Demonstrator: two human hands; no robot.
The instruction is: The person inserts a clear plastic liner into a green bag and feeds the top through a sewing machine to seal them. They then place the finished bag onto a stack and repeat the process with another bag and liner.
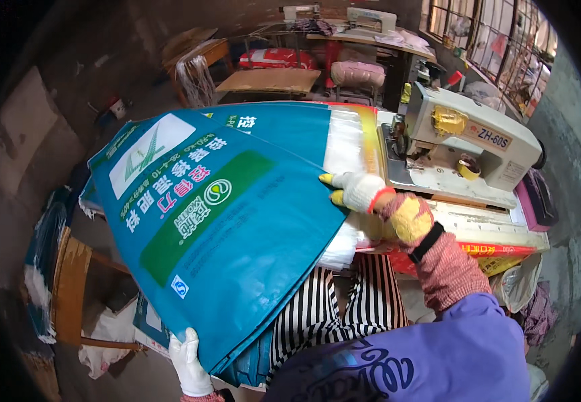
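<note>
A large teal woven sack [250, 288] with a green band and white print lies slanted across the front of the table, over more teal sacks [283, 124]. My right hand [360, 191], in a white glove with yellow fingertips, grips its right-hand edge. In a white glove, my left hand [190, 365] holds the sack's lower left edge near my lap; some of its fingers are hidden. White frayed sack ends [345, 144] show beyond my right hand. A sewing machine [468, 144] stands to the right of the sacks.
A roll of tape [468, 167] rests on the machine bed. A wooden frame [73, 288] and folded sacks [39, 268] are at the left. Farther back are another sewing machine [371, 19], a wooden stool [203, 57] and a padded seat [358, 74]. A barred window [491, 40] is at the upper right.
</note>
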